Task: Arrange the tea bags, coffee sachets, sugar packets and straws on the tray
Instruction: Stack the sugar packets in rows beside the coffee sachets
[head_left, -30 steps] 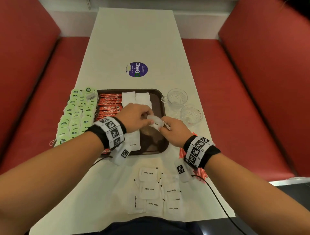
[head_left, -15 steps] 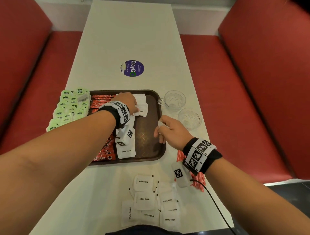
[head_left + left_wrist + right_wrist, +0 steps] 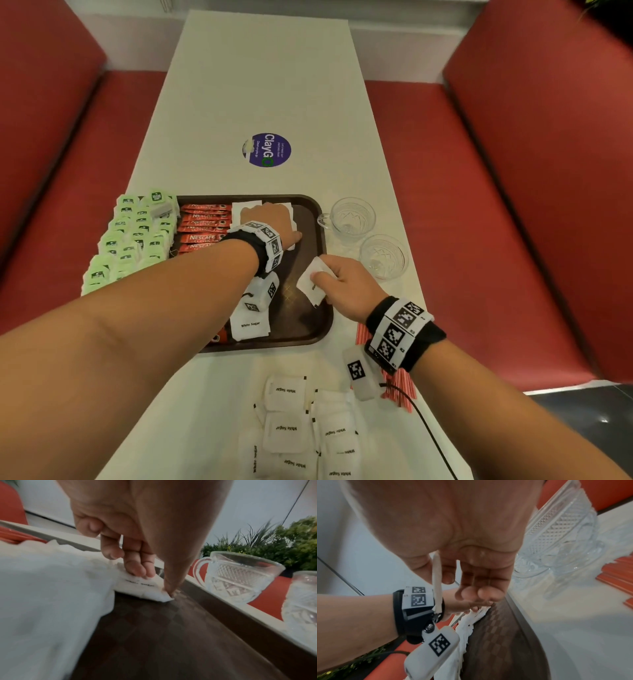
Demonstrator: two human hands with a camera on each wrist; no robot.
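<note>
A brown tray [image 3: 301, 315] holds green tea bags [image 3: 133, 240] spilling past its left side, red coffee sachets [image 3: 202, 226] and a column of white sugar packets [image 3: 250, 325]. My left hand [image 3: 274, 222] reaches to the tray's far end. There its fingertips and thumb [image 3: 169, 592] pinch a sugar packet [image 3: 140, 588] down on the tray floor beside the white column. My right hand [image 3: 335, 277] hovers over the tray's right side, pinching another sugar packet [image 3: 310, 284], seen edge-on [image 3: 436, 582] in the right wrist view. Red straws [image 3: 397, 390] lie on the table under my right wrist.
Several loose sugar packets [image 3: 291, 428] lie on the table in front of the tray. Two glass cups [image 3: 352, 216] [image 3: 383, 255] stand just right of the tray. A purple sticker [image 3: 270, 149] marks the table beyond. Red benches flank both sides.
My left hand has carried a sugar packet from the tray's middle to its far end and set it down. My right hand stayed over the tray's right side with its packet.
</note>
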